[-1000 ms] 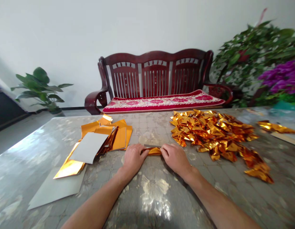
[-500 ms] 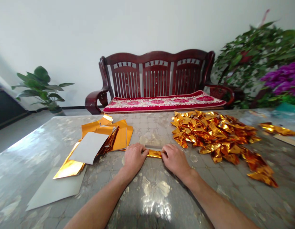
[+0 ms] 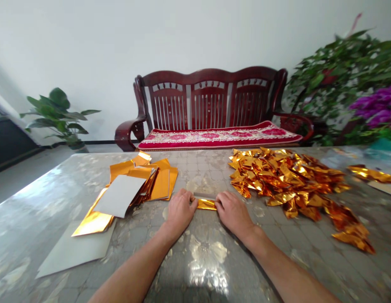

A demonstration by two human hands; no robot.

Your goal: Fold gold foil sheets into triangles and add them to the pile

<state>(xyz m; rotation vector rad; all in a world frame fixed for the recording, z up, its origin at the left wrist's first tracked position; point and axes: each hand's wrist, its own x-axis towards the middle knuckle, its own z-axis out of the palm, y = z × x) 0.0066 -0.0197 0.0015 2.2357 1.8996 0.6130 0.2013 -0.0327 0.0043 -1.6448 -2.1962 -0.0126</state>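
Between my hands, low over the table, is a narrow folded strip of gold foil paper [image 3: 207, 205], with a thin grey edge showing behind it. My left hand [image 3: 181, 207] pinches its left end, thumb toward the middle. At the other end my right hand [image 3: 231, 210] grips it the same way with closed fingers. To the left lies a loose stack of gold foil sheets [image 3: 159, 184], topped by a sheet with its grey side up [image 3: 120, 196]. A heap of folded gold foil pieces [image 3: 284, 176] spreads out on the right.
The table [image 3: 145, 269] has a glossy, flower-patterned cover. A pale sheet [image 3: 77, 252] lies at the front left. Clear plastic and a teal item [image 3: 383, 148] are at the far right. Beyond stand a dark wooden bench [image 3: 209, 99] and potted plants [image 3: 61, 115].
The whole view has shifted slightly. Both hands keep their grip on the gold foil strip, and it looks nearly the same; the piles are unchanged.
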